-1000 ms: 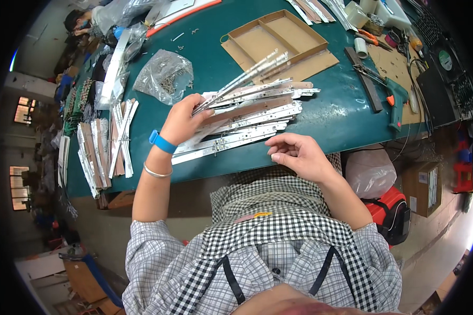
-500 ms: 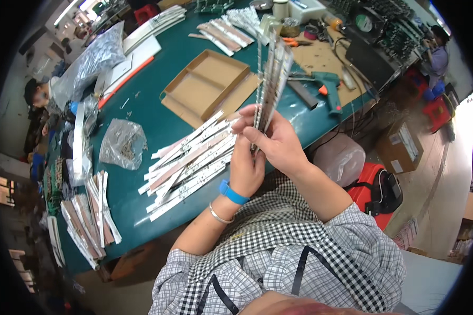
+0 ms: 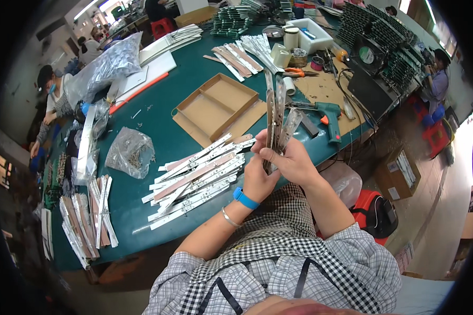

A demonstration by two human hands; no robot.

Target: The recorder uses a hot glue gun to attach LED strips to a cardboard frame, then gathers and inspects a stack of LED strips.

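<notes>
Upright between my two hands stands a small bundle of long thin strips point(image 3: 271, 113), their tops fanned apart; they look like narrow LED circuit boards. My left hand point(image 3: 257, 173), below a blue wristband, closes round the lower end. My right hand point(image 3: 294, 161) grips the same bundle from the other side, thumb pressed across it. Just left of my hands a loose pile of white and brownish strips point(image 3: 194, 181) lies on the green table point(image 3: 157, 110). The bundle's bottom end is hidden by my fingers.
Beyond the pile is a shallow cardboard box point(image 3: 220, 102) with a divider. A clear bag of small parts point(image 3: 131, 152) lies left. To the right are a green glue gun point(image 3: 328, 118), orange-handled pliers point(image 3: 297, 72) and cables. More strips point(image 3: 84, 226) lie at the left edge. Other people sit farther off.
The strips in my hands have spread apart at the top, one leaning right. My hands sit lower and slightly further right in the picture, and the whole view has shifted.
</notes>
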